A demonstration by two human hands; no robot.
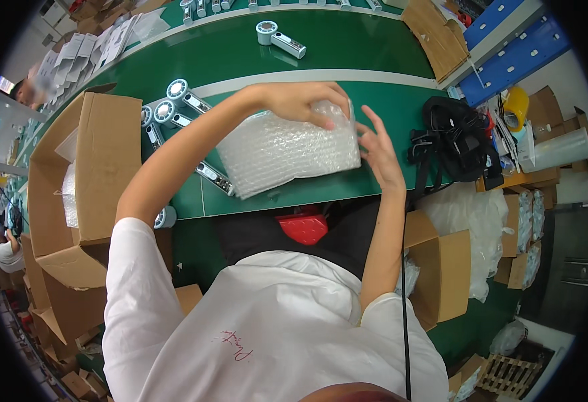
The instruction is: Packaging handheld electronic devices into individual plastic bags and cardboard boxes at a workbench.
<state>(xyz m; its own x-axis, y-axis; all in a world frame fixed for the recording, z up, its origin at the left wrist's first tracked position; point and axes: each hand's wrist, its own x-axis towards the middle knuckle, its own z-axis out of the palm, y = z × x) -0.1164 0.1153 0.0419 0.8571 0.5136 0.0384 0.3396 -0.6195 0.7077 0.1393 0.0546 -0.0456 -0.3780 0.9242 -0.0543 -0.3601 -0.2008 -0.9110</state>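
Note:
A stack of clear bubble-wrap bags (287, 154) lies tilted on the green table in front of me. My left hand (304, 104) reaches across its far edge, thumb and fingers curled onto the far right corner. At the right edge of the bubble wrap, my right hand (381, 151) has its fingers spread and holds nothing. Left of the bags, partly behind my left forearm, lie several pale blue and silver handheld devices (177, 90) with round heads, like small fans. One more such device (280, 39) lies alone farther back.
An open cardboard box (110, 161) stands at the left table edge. A black bag with straps (458, 137) lies at the right. Beyond the white-edged strip (334, 75), more devices line the far side. Another open carton (451, 275) stands below right; a black cable (404, 301) hangs beside my right arm.

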